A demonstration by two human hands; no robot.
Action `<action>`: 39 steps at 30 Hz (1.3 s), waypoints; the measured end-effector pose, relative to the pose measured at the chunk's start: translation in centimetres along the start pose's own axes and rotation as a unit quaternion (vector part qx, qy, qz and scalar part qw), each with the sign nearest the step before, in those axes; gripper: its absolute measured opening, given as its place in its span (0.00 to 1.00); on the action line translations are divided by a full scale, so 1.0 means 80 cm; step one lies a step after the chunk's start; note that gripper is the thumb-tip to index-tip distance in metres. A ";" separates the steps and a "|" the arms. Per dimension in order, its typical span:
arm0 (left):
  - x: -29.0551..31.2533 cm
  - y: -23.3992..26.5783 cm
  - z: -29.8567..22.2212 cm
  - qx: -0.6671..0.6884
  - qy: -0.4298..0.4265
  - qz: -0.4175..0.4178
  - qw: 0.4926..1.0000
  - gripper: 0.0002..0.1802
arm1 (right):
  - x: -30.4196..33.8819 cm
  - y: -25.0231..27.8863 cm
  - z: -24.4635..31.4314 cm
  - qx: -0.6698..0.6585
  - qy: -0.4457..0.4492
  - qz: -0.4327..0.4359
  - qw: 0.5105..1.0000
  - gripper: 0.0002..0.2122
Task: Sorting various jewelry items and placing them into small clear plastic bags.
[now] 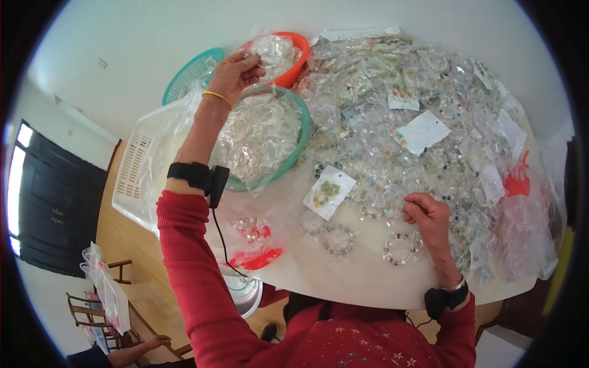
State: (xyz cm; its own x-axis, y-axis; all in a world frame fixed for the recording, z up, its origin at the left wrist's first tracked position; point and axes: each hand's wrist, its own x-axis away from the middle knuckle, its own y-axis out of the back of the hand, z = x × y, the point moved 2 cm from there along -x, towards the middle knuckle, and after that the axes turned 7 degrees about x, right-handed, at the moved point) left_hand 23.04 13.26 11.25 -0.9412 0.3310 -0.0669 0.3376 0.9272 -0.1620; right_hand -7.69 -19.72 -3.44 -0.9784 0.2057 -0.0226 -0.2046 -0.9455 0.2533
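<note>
My left hand [236, 76] reaches over the rims of a red basket [302, 52] and a green basket [305, 122], both filled with clear plastic packets. Its fingers are curled, with thumb and forefinger close together; anything between them is too small to make out. At the table's near right, my right hand [429, 218] has its thumb and fingers pinched at the edge of the packet heap. What it pinches, if anything, is hidden. Close to it lie a bagged beaded bracelet [402, 248] and another bracelet [337, 239]. A white card packet with green beads [329, 191] rests further left.
A large heap of bagged bracelets [368, 80] covers much of the white table [319, 276]. Red-printed plastic bags [257, 257] lie at the front left. A white crate [134, 159] and a teal basket [184, 76] stand left. Another person's hand [159, 340] shows at lower left.
</note>
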 end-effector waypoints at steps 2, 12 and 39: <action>0.015 -0.020 0.001 0.004 -0.004 0.016 1.000 0.04 | 0.000 0.000 -0.001 0.015 -0.006 -0.001 1.000 0.06; 0.106 -0.158 0.017 0.015 0.038 0.096 0.994 0.06 | 0.000 0.001 0.004 -0.024 0.012 0.003 1.000 0.06; 0.211 -0.271 0.164 0.118 0.186 0.125 0.967 0.08 | 0.002 0.022 0.026 -0.269 0.037 0.066 0.960 0.12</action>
State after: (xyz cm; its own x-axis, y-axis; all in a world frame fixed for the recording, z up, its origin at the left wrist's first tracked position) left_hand -0.04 -3.60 0.69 -0.7531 0.6201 0.2198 0.5055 0.7592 -0.4098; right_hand -8.11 -20.84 -1.02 -0.9923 0.0756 -0.0984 -0.0456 -0.9597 -0.2774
